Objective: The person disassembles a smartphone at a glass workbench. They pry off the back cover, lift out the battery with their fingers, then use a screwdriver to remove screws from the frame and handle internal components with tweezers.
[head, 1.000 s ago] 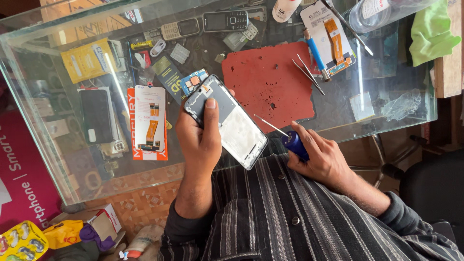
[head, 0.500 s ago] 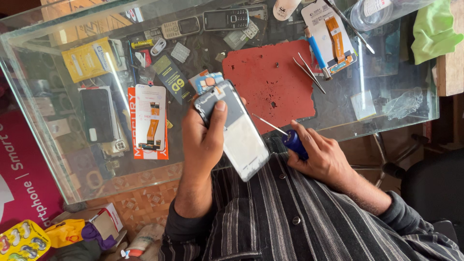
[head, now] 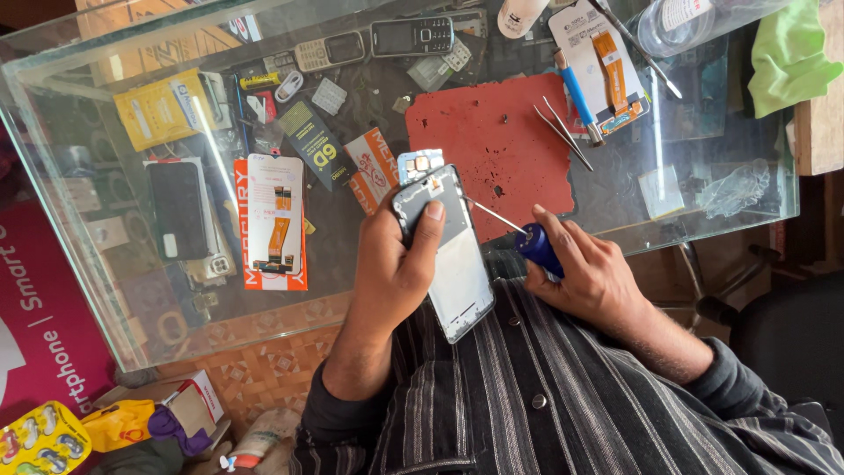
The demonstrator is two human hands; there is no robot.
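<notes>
Glass forms the counter top (head: 694, 224), and over its near edge an opened phone (head: 447, 251) is held in the left hand (head: 396, 273); the fingers are wrapped round the phone's left side and the thumb (head: 428, 227) is laid across its upper part, so the grip is closed firmly on the body; the inner frame, pale and bare below, dark above, is turned up toward the camera. A blue-handled screwdriver (head: 526, 237) is pinched in the right hand (head: 585, 277), the fingers being curled tight about the handle; its thin shaft is aimed at the phone's upper right edge, and the tip appears to be at or just beside that edge, though contact cannot be told for certain.

Compared with a second ago, the phone is seen to have been turned and lifted slightly: its top is now swung toward the red mat (head: 492, 145), and the thumb has been moved from the side onto the face; the driver hand is little changed. From this it is judged that the phone has been re-seated in the hand so that a screw point near its upper edge is presented to the tool.

Tweezers (head: 563, 132) are lying on the mat's right border; a flex-cable pack (head: 274, 220) is lying well left of the phone.
</notes>
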